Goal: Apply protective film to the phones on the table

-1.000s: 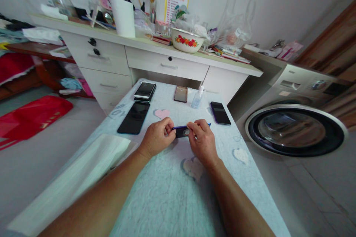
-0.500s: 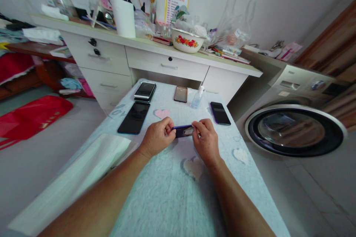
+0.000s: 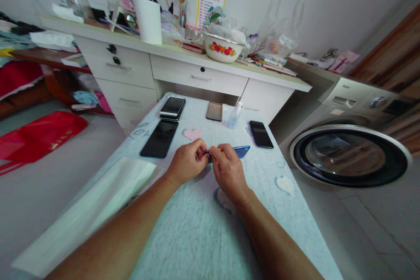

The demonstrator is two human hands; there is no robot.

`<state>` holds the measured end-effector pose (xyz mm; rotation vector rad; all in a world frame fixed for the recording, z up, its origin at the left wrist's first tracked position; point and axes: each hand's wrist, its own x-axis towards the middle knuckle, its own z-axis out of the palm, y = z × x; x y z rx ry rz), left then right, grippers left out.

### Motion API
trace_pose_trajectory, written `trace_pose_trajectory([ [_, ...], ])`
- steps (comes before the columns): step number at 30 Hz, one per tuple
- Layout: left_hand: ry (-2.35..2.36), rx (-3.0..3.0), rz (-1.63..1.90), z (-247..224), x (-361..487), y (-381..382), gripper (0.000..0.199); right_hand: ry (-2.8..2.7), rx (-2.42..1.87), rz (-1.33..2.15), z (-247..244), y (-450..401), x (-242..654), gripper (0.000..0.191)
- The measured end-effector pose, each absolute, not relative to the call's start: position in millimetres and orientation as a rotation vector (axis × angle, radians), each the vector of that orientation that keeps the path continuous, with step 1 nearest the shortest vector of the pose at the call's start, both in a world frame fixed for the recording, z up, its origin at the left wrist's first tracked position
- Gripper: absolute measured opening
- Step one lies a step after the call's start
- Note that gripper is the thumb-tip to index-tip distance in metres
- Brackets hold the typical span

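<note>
A blue phone (image 3: 242, 152) is held over the middle of the table, its right end sticking out past my right hand (image 3: 228, 170). My left hand (image 3: 188, 162) grips the phone's left end between thumb and bent fingers. The fingers of my right hand are pinched together close to my left fingertips, in front of the phone; whether they hold the phone or something small is hidden. Left of my hands lies a large dark phone (image 3: 159, 139). To the right is another dark phone (image 3: 261, 134).
Stacked phones (image 3: 172, 107), a brown phone case (image 3: 214, 111) and a clear spray bottle (image 3: 234, 116) stand at the back of the table (image 3: 183, 236). White folded material (image 3: 85, 214) lies along its left edge. A washing machine (image 3: 348, 109) is at the right.
My right hand has moved left along the phone, toward my left hand. The phone's right end now shows beyond my right hand.
</note>
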<state>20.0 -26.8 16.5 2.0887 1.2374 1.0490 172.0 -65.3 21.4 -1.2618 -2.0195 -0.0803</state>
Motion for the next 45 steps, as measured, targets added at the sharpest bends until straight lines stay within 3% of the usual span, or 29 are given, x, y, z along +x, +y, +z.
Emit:
trace_pose_trajectory([
  [45,1.233,2.082,1.06,13.7,19.3,-25.7,0.005,-2.062,-1.256,-0.128,25.2,-65.2,170.9,0.025],
])
